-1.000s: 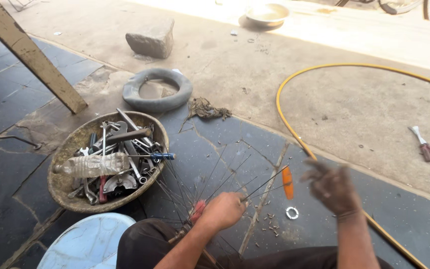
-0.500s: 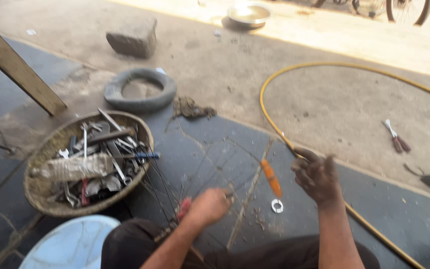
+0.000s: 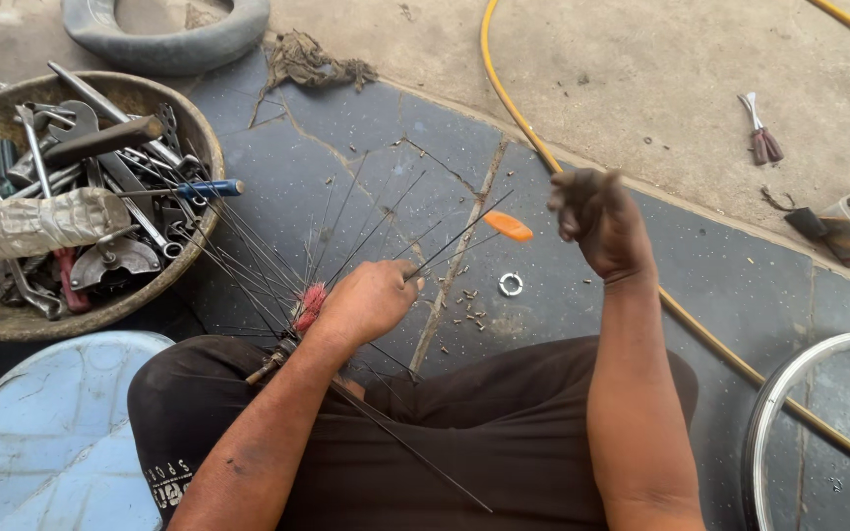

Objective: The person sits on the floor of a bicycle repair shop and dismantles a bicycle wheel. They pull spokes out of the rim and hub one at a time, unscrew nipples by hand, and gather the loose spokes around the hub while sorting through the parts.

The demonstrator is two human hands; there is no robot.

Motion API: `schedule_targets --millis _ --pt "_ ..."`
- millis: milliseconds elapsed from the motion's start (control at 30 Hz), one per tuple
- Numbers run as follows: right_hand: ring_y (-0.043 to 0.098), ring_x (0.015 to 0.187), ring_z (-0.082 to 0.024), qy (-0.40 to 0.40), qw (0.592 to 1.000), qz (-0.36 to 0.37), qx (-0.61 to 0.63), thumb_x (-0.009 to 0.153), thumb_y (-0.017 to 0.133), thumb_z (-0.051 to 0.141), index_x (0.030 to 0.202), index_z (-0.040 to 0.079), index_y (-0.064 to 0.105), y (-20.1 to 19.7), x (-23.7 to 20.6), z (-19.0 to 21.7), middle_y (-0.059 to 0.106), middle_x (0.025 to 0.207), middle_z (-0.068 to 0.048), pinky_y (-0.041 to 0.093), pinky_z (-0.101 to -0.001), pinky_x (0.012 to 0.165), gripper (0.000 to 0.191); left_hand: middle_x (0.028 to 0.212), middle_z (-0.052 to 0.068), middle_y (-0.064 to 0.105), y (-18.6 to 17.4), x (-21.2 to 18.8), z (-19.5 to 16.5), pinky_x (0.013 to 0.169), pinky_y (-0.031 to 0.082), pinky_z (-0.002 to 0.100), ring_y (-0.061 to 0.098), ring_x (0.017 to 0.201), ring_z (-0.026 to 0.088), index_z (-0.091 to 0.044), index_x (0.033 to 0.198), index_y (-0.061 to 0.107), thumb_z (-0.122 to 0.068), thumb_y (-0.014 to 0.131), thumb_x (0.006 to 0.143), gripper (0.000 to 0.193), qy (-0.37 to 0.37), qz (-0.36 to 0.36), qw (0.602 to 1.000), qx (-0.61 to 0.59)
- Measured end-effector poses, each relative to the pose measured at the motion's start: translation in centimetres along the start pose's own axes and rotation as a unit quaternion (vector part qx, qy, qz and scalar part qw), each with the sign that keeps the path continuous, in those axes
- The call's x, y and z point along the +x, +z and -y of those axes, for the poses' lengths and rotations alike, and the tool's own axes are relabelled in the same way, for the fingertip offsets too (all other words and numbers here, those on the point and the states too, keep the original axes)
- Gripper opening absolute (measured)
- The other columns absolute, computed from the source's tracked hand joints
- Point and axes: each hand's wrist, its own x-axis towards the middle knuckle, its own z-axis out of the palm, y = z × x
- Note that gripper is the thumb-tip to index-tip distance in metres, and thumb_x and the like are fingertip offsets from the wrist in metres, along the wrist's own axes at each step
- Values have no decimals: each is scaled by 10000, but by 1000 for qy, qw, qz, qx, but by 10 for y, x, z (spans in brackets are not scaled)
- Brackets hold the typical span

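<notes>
Gripping spokes (image 3: 346, 231) in closed left hand (image 3: 371, 300) beside basket (image 3: 204, 138); right hand (image 3: 597, 221) raised, blurred, grip unclear.

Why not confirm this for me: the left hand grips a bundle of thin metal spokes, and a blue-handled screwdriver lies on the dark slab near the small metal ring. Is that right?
Not quite. The head view shows the left hand gripping the thin metal spokes, but the screwdriver near the small metal ring on the dark slab has an orange handle, not blue. The blue-handled tool lies in the tool basket.
</notes>
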Motion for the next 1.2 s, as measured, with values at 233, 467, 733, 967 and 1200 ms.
schedule_targets --millis 233,467,733,967,1200 --pt "728 904 -293 296 935 -44 -193 927 448 654 1254 53 654 37 16 -23 747 1038 -176 585 -390 742 715 1081 152 752 -3 -1 -3 917 542 504 704 1037 373 -159 1203 706 -392 557 976 357 -27 33 999 4" --pt "628 1347 -304 -40 980 87 177 1020 613 543 1062 89 738 40 8 5 712 1376 -118 467 -480 1192 474 1109 159 738 -4 0 -2 927 533 502 686 1061 383 -165 1226 696 -387 570 957 371 -8 22 1000 0" --pt "688 1074 -254 102 986 -114 -71 1001 468 639 1130 75 710 30 18 -26 753 1092 -89 512 -438 990 627 1117 157 738 -2 -1 -2 927 526 515 680 1071 390 -154 1196 707 -384 565 962 358 -10 18 1000 8" --pt "663 1130 -270 -76 947 147 275 1001 512 671 1265 53 691 29 12 0 734 990 -91 458 -461 1142 695 1098 181 736 -2 2 -1 927 528 519 679 1058 407 -154 1186 721 -381 572 952 359 -4 22 1000 4" --pt "690 1079 -322 111 988 -100 -38 1018 568 549 1234 14 647 28 6 8 729 1087 -147 536 -503 1029 583 1069 183 741 0 1 0 899 527 521 684 1031 409 -141 1171 711 -376 579 940 355 -2 10 1000 -6"
